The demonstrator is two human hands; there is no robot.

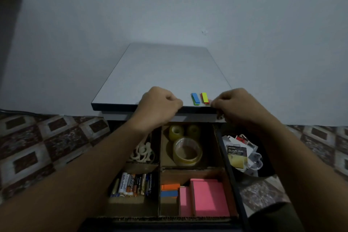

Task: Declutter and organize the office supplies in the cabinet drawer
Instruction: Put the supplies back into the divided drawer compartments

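The open cabinet drawer point(224, 158) is split by cardboard dividers. It holds white plastic rings point(142, 153), a large clear tape roll point(187, 153) with two small rolls point(176, 132) behind it, loose batteries point(133, 184), pink sticky note pads point(209, 198) and orange and blue pads point(169, 190). On the grey cabinet top point(162, 73) lie blue-green flags point(195, 98) and yellow-red flags point(204, 98). My left hand point(160, 104) rests as a fist on the top's front edge, nothing visible in it. My right hand point(237, 106) is curled at the edge, fingertips beside the yellow-red flags; a grip is not visible.
A dark bin point(263, 173) stands right of the drawer, with an alkaline battery pack point(237, 156) and other packaging inside. Patterned floor tiles point(47, 137) spread on both sides. A plain wall is behind the cabinet. A dark panel point(9, 34) is at far left.
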